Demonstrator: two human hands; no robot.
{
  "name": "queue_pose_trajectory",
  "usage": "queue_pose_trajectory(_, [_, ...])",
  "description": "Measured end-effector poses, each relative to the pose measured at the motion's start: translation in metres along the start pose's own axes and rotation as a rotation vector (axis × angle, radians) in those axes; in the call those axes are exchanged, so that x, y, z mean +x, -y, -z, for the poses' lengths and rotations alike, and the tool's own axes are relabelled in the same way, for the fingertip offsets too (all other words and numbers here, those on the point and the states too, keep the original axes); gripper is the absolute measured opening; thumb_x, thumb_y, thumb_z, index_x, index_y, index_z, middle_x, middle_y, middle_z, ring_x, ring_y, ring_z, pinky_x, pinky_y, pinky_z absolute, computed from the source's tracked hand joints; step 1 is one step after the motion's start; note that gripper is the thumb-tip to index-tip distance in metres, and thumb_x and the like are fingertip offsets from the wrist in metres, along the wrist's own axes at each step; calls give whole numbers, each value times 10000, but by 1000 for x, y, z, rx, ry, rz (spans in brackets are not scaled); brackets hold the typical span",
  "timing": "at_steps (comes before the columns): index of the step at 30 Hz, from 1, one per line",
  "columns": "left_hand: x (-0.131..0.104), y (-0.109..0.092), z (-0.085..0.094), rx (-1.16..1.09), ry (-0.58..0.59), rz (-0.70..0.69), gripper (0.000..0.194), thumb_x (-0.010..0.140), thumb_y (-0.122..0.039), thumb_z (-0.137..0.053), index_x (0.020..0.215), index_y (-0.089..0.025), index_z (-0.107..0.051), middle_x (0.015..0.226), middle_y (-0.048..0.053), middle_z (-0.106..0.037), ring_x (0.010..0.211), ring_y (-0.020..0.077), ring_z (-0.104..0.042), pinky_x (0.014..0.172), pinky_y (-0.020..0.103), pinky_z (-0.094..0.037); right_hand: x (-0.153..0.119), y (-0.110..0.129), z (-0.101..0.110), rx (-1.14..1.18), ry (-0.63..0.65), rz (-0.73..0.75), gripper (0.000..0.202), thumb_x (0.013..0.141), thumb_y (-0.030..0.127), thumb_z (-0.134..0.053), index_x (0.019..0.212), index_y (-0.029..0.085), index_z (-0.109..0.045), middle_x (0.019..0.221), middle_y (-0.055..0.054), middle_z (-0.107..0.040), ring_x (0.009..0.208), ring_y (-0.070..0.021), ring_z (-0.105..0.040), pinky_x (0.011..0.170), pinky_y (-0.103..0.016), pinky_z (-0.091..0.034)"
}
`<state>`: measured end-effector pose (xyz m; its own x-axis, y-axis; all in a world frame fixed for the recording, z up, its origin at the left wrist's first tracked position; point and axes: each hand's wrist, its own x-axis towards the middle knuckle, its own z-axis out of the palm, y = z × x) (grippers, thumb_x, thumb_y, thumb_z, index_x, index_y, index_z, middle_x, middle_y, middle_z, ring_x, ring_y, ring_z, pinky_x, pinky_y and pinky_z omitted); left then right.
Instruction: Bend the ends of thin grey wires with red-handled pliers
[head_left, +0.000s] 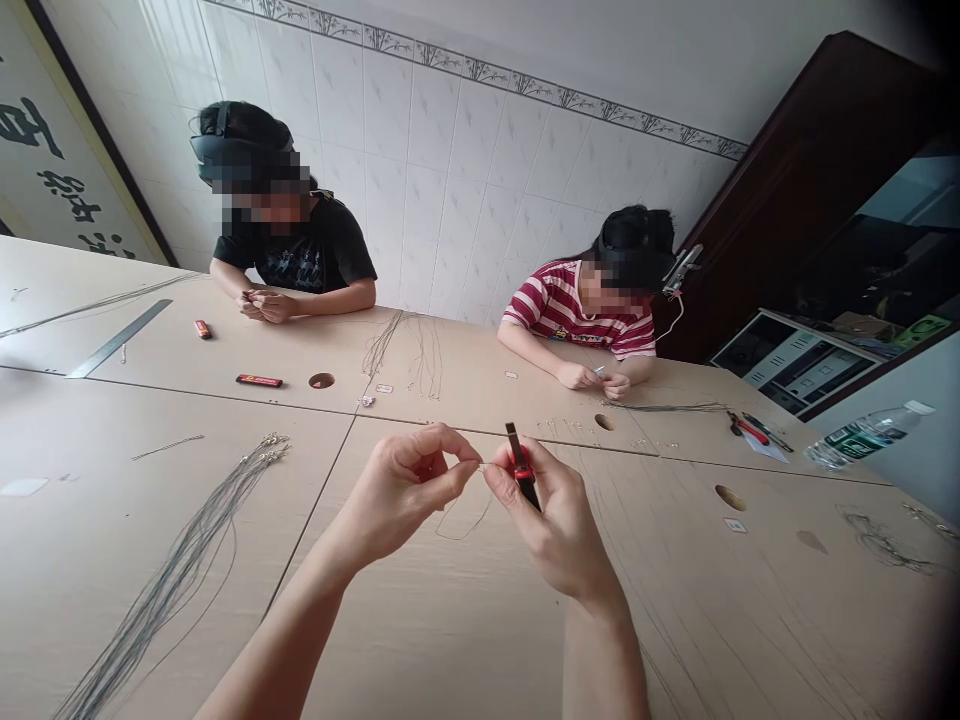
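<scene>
My left hand (pixel 416 485) is closed in a pinch, thumb against forefinger, on a thin cord. Opposite it, my right hand (pixel 544 510) grips a slim red-and-black tool (pixel 522 472), its flat dark end pointing up; its exact kind I cannot make out. Thumb and forefinger of that hand meet the cord close to my left fingertips. Below the fingers hangs a thin loop of the cord (pixel 459 538) over the table. A bundle of grey cords (pixel 187 550) with small metal ends lies left of my hands.
Two people sit across the table (pixel 420 640), each with hands on small work. A metal ruler (pixel 120 338), a red-and-black stick-like item (pixel 259 380), pliers (pixel 748 430) and a water bottle (pixel 870 435) lie around. Round holes and more loose cords (pixel 885 540) dot the tabletop.
</scene>
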<state>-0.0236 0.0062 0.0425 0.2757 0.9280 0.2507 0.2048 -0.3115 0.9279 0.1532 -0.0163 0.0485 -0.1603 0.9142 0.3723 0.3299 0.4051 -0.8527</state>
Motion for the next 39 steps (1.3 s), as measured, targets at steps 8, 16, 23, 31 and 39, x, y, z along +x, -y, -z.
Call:
queue_pose_trajectory(8, [0,0,-1,1,10,7,173,880,-343,-617,798,-199,-666,681,-2,-581,510,86,-416,469,214,-396,0,0,0,-10,-1,-19,201,948,321,-537,780,218,-499,703,25,-492,645,-128,-451,615,-252,-394])
queue_pose_trajectory(16, [0,2,1,-12,21,5,176,883,-349,-612,802,-200,-659,682,0,-573,527,95,-427,488,220,-413,0,-1,-1,1,1,-20,204,944,338,-537,782,218,-509,715,16,-504,662,-138,-451,639,-267,-402])
queue_pose_trajectory(23, [0,0,0,-33,22,-7,155,864,-320,-613,771,-197,-632,682,-3,-561,533,95,-427,489,230,-393,1,-2,-1,75,26,-43,223,943,328,-547,762,213,-486,672,40,-429,603,-115,-375,573,-252,-339])
queue_pose_trajectory(31, [1,-1,-2,-20,9,-13,151,859,-315,-616,769,-194,-630,672,-8,-559,522,89,-433,485,229,-388,2,0,-2,85,19,-38,221,934,307,-549,746,209,-488,664,42,-433,592,-111,-379,574,-251,-335])
queue_pose_trajectory(39, [1,1,2,-71,2,-35,142,868,-281,-615,758,-194,-637,637,-29,-540,505,74,-433,478,203,-402,2,0,-2,62,18,-37,195,943,309,-565,780,209,-525,688,45,-465,642,-111,-399,638,-243,-347])
